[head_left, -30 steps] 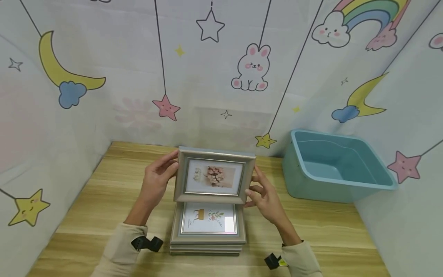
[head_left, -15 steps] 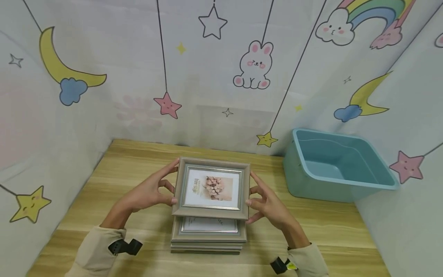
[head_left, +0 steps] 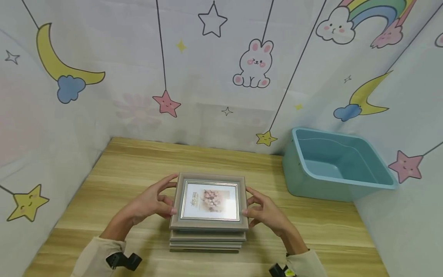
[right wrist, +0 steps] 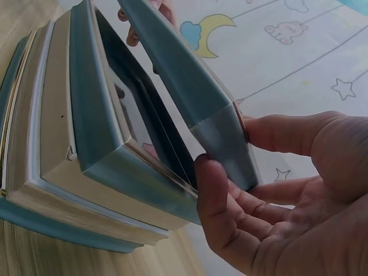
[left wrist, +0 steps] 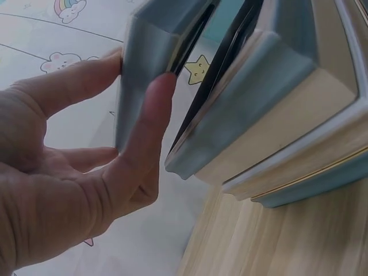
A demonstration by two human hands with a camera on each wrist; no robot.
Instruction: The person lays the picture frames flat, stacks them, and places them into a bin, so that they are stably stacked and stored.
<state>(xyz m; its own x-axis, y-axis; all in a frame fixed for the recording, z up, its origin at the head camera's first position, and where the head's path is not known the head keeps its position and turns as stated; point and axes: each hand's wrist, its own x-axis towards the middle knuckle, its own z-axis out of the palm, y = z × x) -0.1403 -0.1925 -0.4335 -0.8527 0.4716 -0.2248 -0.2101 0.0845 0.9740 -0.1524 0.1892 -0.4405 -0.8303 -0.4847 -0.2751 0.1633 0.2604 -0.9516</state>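
A picture frame (head_left: 209,226) with a beige border and a pink flower print lies face up between both hands in the head view. My left hand (head_left: 147,204) pinches its left side, and my right hand (head_left: 268,213) pinches the right side. Below it stands a pile of several similar picture frames (head_left: 207,244). In the left wrist view a wedge of space separates the held frame (left wrist: 146,63) from the pile (left wrist: 247,109). The right wrist view also shows that gap, with thumb and fingers of the right hand (right wrist: 282,201) on the frame's bluish edge.
At the back right of the wooden table (head_left: 138,161) sits a light blue plastic tub (head_left: 322,188) with nothing seen inside. A white cloth backdrop (head_left: 207,77) with printed moons, stars and a rabbit rises behind and along the sides.
The held frame has come down and toward the person, from tilted up behind the pile to nearly flat over it, covering the print below. Both hands have moved with it.
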